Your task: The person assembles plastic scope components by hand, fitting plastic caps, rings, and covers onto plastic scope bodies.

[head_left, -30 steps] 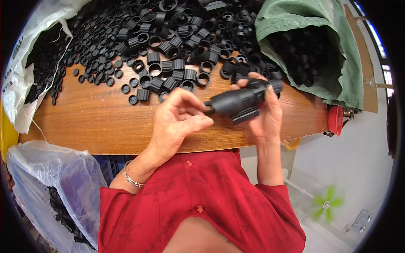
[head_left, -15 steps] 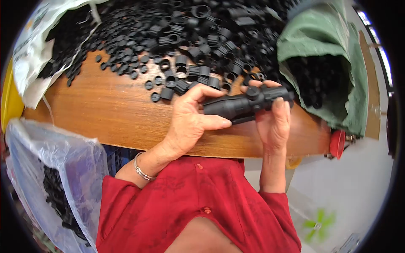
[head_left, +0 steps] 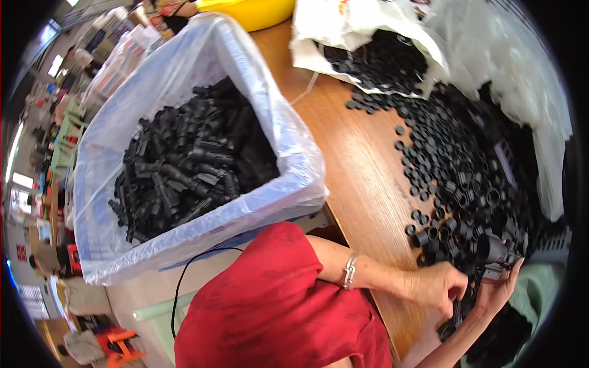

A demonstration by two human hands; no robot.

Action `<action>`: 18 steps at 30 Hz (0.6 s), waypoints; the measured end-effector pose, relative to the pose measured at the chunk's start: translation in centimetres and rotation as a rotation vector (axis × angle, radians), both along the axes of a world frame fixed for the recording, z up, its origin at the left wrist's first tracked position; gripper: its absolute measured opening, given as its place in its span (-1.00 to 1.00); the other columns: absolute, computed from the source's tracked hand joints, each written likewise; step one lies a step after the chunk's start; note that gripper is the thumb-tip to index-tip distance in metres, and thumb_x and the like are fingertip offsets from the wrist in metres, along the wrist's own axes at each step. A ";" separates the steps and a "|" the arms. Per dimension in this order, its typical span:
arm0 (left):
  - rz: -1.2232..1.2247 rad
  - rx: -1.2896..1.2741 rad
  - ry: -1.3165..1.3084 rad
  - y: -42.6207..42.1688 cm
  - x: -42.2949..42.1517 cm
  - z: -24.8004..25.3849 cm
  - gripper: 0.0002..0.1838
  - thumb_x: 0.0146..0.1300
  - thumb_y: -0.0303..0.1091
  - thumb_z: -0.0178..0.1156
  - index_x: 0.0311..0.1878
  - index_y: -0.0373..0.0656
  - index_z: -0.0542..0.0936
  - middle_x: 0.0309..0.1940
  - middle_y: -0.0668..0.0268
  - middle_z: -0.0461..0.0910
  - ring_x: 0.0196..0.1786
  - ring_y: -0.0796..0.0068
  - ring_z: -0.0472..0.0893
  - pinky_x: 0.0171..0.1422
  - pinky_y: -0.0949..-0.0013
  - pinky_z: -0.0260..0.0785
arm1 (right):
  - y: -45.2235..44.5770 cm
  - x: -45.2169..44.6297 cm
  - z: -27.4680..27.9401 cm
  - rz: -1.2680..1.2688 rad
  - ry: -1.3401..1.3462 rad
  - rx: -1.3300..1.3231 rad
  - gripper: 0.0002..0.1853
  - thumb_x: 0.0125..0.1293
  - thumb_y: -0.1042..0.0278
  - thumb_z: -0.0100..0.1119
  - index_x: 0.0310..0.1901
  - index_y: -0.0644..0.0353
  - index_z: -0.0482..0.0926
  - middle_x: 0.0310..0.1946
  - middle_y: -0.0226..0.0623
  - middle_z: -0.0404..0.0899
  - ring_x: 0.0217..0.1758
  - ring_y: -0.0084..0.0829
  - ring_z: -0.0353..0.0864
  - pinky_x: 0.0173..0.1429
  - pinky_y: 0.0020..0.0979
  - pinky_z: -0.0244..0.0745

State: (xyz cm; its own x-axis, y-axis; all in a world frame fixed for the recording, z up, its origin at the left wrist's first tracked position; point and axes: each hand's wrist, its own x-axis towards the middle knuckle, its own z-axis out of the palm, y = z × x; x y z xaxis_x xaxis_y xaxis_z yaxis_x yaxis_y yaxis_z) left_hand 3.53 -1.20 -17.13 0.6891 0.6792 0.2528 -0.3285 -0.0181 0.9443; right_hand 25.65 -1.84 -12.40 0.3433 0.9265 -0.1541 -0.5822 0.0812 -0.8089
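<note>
From my remote seat, I find the view swung round – the plastic-lined bin (head_left: 294, 153) of black parts, low at eight o'clock half a second ago, now fills ten – which leaves the handwork out near four o'clock, harder to follow. There the right hand (head_left: 498, 287) holds the black scope-shaped part (head_left: 492, 248), fingers pressed against it, beside loose rings and caps (head_left: 452, 186). The left hand (head_left: 438, 287), earlier at the part's wide end, now appears apart from it, fingers curled; whether they pinch anything, I cannot tell.
</note>
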 end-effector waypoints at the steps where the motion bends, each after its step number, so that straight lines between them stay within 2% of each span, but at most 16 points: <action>1: -0.004 0.053 -0.013 -0.3 0.5 -0.7 -0.65 -0.26 -0.39 0.51 -0.37 -0.24 0.59 -0.52 0.24 0.62 -0.42 0.37 0.66 -0.33 0.32 0.48 | 1.2 -1.0 0.1 0.050 0.001 0.000 -0.47 0.57 0.03 -0.01 0.28 0.36 0.44 0.22 -0.04 0.54 0.27 -0.21 0.54 0.37 -0.13 0.43; 3: 0.034 0.168 0.018 -1.0 1.8 -2.2 -0.65 -0.38 -0.35 0.50 -0.44 -0.20 0.61 -0.54 0.18 0.63 -0.42 0.22 0.68 -0.36 0.26 0.48 | 3.7 -3.6 0.6 0.250 -0.087 -0.072 -0.51 0.56 0.01 0.00 0.21 0.31 0.52 0.09 -0.11 0.65 0.15 -0.27 0.63 0.25 -0.20 0.52; 5: -0.015 0.290 -0.003 -1.3 2.2 -2.8 -0.65 -0.41 -0.34 0.46 -0.44 -0.19 0.62 -0.55 0.17 0.63 -0.43 0.14 0.67 -0.36 0.21 0.48 | 6.0 -7.0 1.1 0.327 -0.149 -0.103 -0.57 0.56 0.06 0.02 0.19 0.23 0.56 0.03 -0.20 0.68 -0.01 -0.43 0.68 0.07 -0.38 0.58; 6: 0.015 0.330 0.050 -1.6 2.1 -2.8 -0.67 -0.41 -0.30 0.48 -0.46 -0.16 0.65 -0.55 0.19 0.65 -0.43 0.17 0.68 -0.35 0.22 0.49 | 7.2 -6.9 0.1 0.339 -0.152 -0.083 -0.63 0.55 0.11 0.04 0.19 0.16 0.56 -0.02 -0.34 0.69 -0.20 -0.60 0.66 -0.11 -0.55 0.55; 7: 0.047 0.367 0.104 -1.9 2.0 -2.8 -0.68 -0.42 -0.27 0.51 -0.49 -0.13 0.68 -0.56 0.20 0.67 -0.42 0.19 0.69 -0.33 0.22 0.50 | 8.6 -8.3 0.0 0.340 -0.150 -0.107 -0.68 0.54 0.14 0.08 0.17 0.11 0.56 -0.08 -0.45 0.69 -0.28 -0.70 0.60 -0.20 -0.65 0.49; 8: -0.005 0.373 0.127 -1.9 3.0 -4.0 -0.68 -0.43 -0.25 0.48 -0.48 -0.12 0.69 -0.55 0.21 0.67 -0.40 0.13 0.69 -0.31 0.18 0.50 | 9.8 -10.0 0.2 0.385 -0.175 -0.086 -0.68 0.53 0.14 0.09 0.17 0.11 0.55 -0.06 -0.46 0.68 -0.24 -0.70 0.60 -0.17 -0.63 0.49; 12: -0.003 0.421 0.189 -0.5 0.9 -3.8 -0.70 -0.41 -0.26 0.47 -0.48 -0.10 0.70 -0.53 0.22 0.68 -0.38 0.12 0.69 -0.32 0.17 0.49 | 12.5 -20.6 3.8 0.482 -0.195 0.003 -0.71 0.53 0.17 0.09 0.14 0.12 0.54 -0.06 -0.49 0.66 -0.18 -0.69 0.61 -0.06 -0.59 0.50; 14: -0.030 0.430 0.189 -0.7 1.0 -3.5 -0.71 -0.40 -0.27 0.46 -0.48 -0.09 0.70 -0.52 0.23 0.68 -0.37 0.12 0.69 -0.32 0.17 0.48 | 12.2 -27.4 7.5 0.446 -0.098 0.044 -0.63 0.58 0.22 -0.02 0.27 0.21 0.48 -0.10 -0.44 0.65 -0.09 -0.63 0.61 0.01 -0.58 0.47; 15: -0.045 0.427 0.180 -1.1 1.5 -3.3 -0.72 -0.40 -0.27 0.46 -0.48 -0.08 0.70 -0.52 0.23 0.68 -0.37 0.12 0.69 -0.32 0.17 0.48 | 12.0 -29.3 8.6 0.523 -0.102 0.078 -0.60 0.56 0.20 0.00 0.29 0.22 0.45 -0.04 -0.38 0.62 -0.02 -0.56 0.59 0.07 -0.52 0.45; 16: 0.075 0.462 0.084 -1.3 2.3 -4.3 -0.70 -0.36 -0.29 0.44 -0.41 -0.06 0.71 -0.49 0.25 0.69 -0.35 0.12 0.68 -0.31 0.13 0.47 | 11.5 -30.7 9.2 0.635 -0.145 0.133 -0.57 0.55 0.17 0.01 0.32 0.24 0.42 0.03 -0.31 0.59 0.05 -0.48 0.57 0.14 -0.46 0.44; 18: 0.159 0.425 -0.006 -0.9 2.5 -4.7 -0.68 -0.32 -0.29 0.44 -0.36 -0.06 0.71 -0.48 0.26 0.69 -0.34 0.14 0.68 -0.27 0.13 0.48 | 10.7 -32.8 9.9 0.879 -0.309 0.266 -0.49 0.52 0.13 0.04 0.37 0.26 0.36 0.16 -0.19 0.54 0.19 -0.33 0.54 0.27 -0.33 0.40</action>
State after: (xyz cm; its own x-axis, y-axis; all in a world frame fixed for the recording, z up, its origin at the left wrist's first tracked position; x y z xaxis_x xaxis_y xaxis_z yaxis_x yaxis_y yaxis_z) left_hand 5.99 -2.06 -21.85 0.5825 0.6111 0.5360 -0.2960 -0.4547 0.8400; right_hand -7.12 8.86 -2.45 -0.4989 0.8631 0.0787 -0.2873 -0.0790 -0.9546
